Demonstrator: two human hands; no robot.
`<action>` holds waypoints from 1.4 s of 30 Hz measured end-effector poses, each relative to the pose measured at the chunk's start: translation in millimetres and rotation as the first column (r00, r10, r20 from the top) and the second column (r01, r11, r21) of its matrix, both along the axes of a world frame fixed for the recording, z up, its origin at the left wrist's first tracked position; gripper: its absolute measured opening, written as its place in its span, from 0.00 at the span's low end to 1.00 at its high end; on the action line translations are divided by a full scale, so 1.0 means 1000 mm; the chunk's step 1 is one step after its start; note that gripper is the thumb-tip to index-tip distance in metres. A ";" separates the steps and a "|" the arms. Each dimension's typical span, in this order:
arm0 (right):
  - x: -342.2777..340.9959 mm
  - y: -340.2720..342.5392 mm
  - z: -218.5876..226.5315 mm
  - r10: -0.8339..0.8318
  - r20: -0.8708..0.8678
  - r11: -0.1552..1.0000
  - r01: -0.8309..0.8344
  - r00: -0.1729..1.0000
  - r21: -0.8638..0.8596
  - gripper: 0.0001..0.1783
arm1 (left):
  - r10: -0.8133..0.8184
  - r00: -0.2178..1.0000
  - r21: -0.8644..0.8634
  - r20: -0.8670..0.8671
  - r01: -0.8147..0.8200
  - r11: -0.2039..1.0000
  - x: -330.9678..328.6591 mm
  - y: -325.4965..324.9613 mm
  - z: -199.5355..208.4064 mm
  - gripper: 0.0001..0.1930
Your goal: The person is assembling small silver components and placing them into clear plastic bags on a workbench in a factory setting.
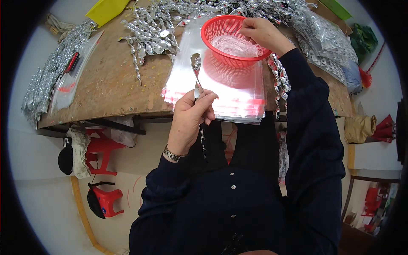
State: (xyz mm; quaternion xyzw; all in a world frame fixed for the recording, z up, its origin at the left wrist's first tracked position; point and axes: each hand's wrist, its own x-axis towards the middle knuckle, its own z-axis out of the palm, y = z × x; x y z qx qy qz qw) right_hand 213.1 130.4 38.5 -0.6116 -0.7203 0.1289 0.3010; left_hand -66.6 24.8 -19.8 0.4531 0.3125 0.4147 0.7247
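Note:
My left hand (191, 117) is closed in a pinch on a twisted silver strip (197, 78). One end of the strip loops up above the fingers, and the rest hangs in a spiral below them. My right hand (260, 33) is over the right rim of a red plastic basket (229, 59), its fingers curled together. Whatever those fingers hold, if anything, is too small to make out. Inside the basket lies a tangle of fine clear strings (238, 46). Beneath the basket spreads a stack of clear plastic bags (187, 63) with red-tinted lower edges.
More twisted silver strips (153, 36) are heaped along the back of the brown table (114, 80). A red-handled tool (72, 62) lies at the left by shiny silver tinsel (46, 85). Packed clear bags (325, 46) stand at the right. Red stools (104, 151) are below on the left.

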 end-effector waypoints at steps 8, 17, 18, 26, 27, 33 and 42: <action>-0.001 -0.008 0.005 -0.045 0.025 0.999 0.044 0.999 0.024 0.11 | -0.007 1.000 -0.002 -0.003 0.007 1.000 0.000 -0.001 0.000 0.08; -0.004 -0.019 0.015 0.022 -0.211 0.999 -0.031 0.977 -0.038 0.11 | 0.001 1.000 0.020 0.005 -0.002 1.000 0.001 0.003 0.004 0.09; -0.005 -0.024 0.018 0.030 -0.332 0.994 -0.064 0.943 -0.092 0.09 | 0.001 1.000 0.021 0.005 -0.002 1.000 0.002 0.003 0.005 0.09; -0.016 -0.061 0.030 0.093 -0.711 0.954 -0.266 0.697 -0.136 0.09 | -0.046 0.995 -0.013 0.089 0.048 0.999 0.010 0.005 0.011 0.09; -0.020 -0.069 0.033 0.108 -0.696 0.954 -0.270 0.710 -0.127 0.08 | -0.044 0.995 -0.015 0.089 0.045 0.999 0.011 0.005 0.013 0.09; -0.045 -0.117 0.033 0.111 -0.680 0.968 -0.235 0.724 -0.093 0.07 | -0.090 0.978 -0.100 0.188 0.110 0.989 0.025 0.006 0.022 0.12; -0.081 -0.172 0.003 0.074 -0.479 0.986 -0.137 0.875 -0.098 0.06 | -0.188 0.943 -0.148 0.274 0.234 0.961 0.039 0.004 0.019 0.17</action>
